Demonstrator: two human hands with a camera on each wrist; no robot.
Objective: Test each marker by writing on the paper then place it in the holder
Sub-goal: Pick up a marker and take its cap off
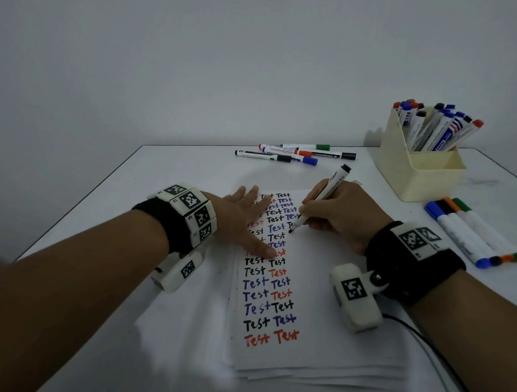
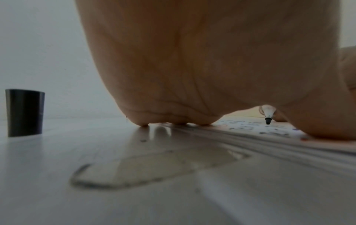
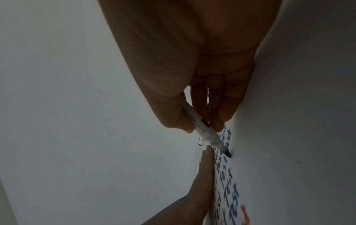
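My right hand [image 1: 304, 213] pinches an uncapped black marker [image 1: 322, 199], whose tip touches the paper [image 1: 314, 282] beside the rows of "Test" words. In the right wrist view the thumb and fingers hold the marker [image 3: 204, 132] close to its nib. My left hand [image 1: 246, 220] lies flat with straight fingers on the paper's upper left part. Under the left palm [image 2: 192, 60], the marker's nib [image 2: 267, 120] shows over the sheet stack [image 2: 269, 144]. The cream holder [image 1: 419, 171] stands at the back right with several markers in it.
Several capped markers [image 1: 294, 154] lie behind the paper near the wall. Another row of markers [image 1: 472, 231] lies at the right, in front of the holder. A black cap-like cylinder [image 2: 25, 112] stands on the table left of my left hand. A cable [image 1: 420, 337] trails from my right wrist.
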